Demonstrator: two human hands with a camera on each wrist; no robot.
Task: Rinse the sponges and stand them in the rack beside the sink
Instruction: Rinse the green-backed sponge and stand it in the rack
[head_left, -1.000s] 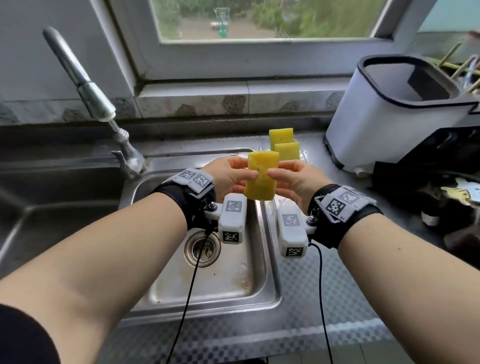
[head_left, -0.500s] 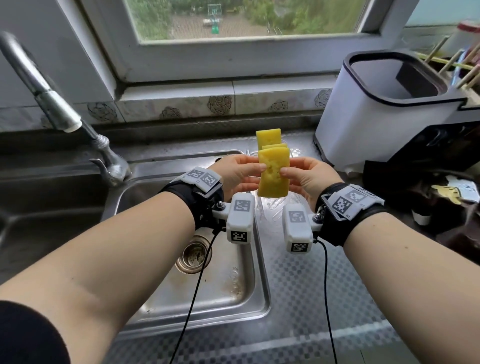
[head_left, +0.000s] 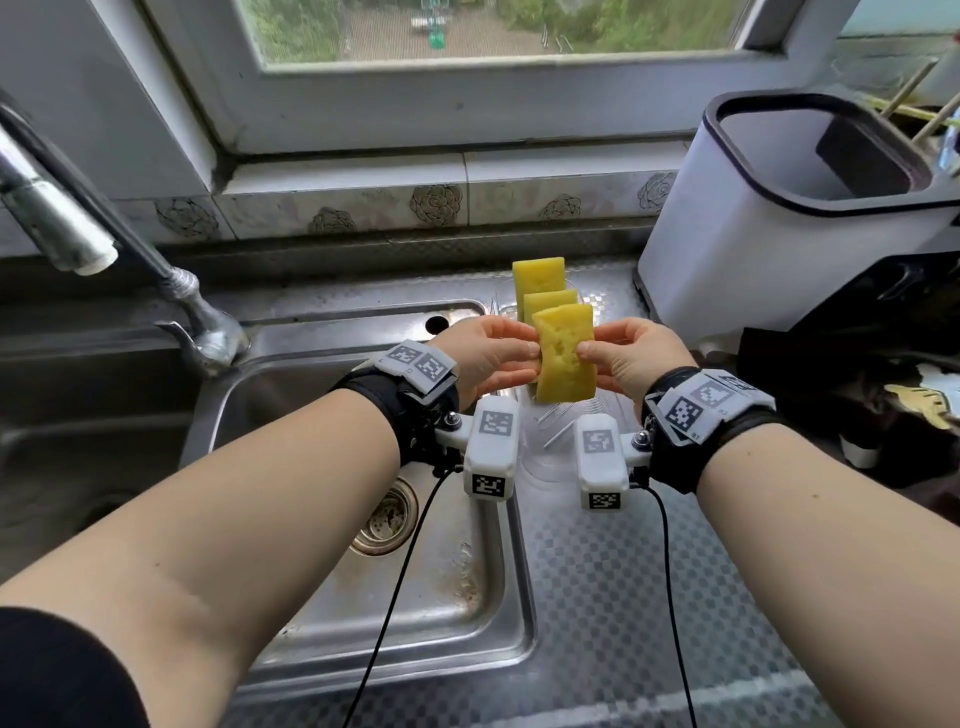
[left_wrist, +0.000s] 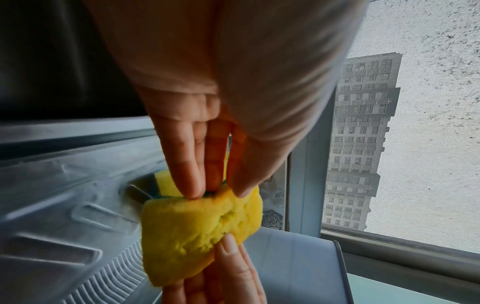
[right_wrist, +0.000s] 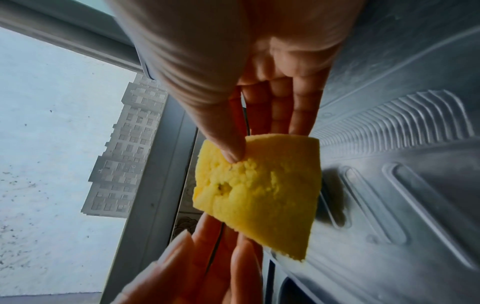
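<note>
I have a yellow sponge (head_left: 563, 358) held upright at the centre of the head view, pinched from both sides: my left hand (head_left: 488, 356) squeezes its left edge between thumb and fingers, my right hand (head_left: 631, 358) does the same on its right edge, and the sponge is nipped in at the waist where the fingertips meet it. In the left wrist view the sponge (left_wrist: 200, 228) sits at lower centre with my left fingers (left_wrist: 191, 174) curled onto its top edge; in the right wrist view it (right_wrist: 259, 197) fills the middle, my thumb pressed into its pitted face. Just above it in the head view, two more yellow sponges (head_left: 540, 291) stand on edge in the clear rack (head_left: 550, 441), which sits right of the steel sink (head_left: 452, 597). A faucet (head_left: 78, 228) hangs at left; a white bin (head_left: 779, 234) stands at upper right
</note>
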